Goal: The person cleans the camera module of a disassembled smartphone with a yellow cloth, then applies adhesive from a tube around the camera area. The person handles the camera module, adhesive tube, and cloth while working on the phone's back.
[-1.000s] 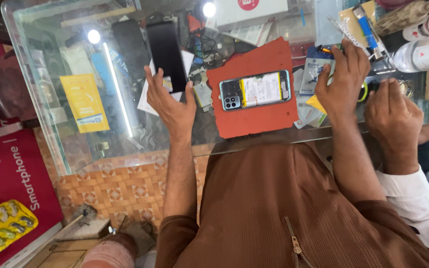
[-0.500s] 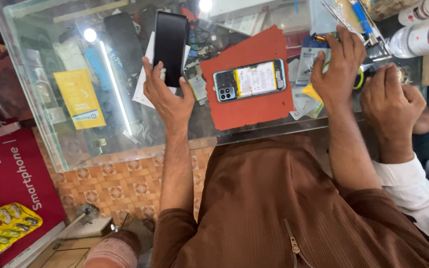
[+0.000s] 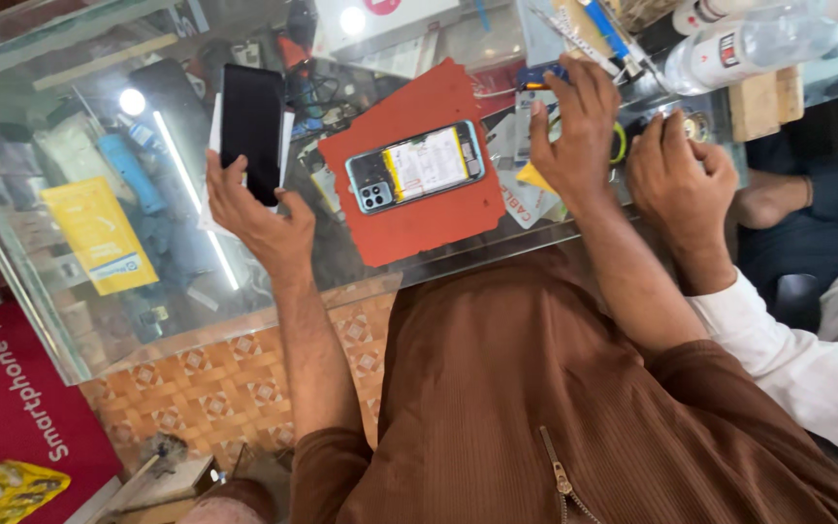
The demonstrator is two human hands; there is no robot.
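Observation:
My left hand grips the lower end of a black phone screen panel, which lies over a white sheet on the glass counter. To its right, an opened phone with its back off and its battery showing rests on a red mat. My right hand lies palm down, fingers apart, on small packets and a blue item at the mat's right edge; it holds nothing that I can see.
Another person's hand, with a white sleeve, rests on the counter just right of my right hand. Plastic bottles and a wooden block stand at the far right. Goods fill the case under the glass.
My left hand slid up from the white sheet and closed on the black panel's lower end. My right hand stayed in place beside the mat.

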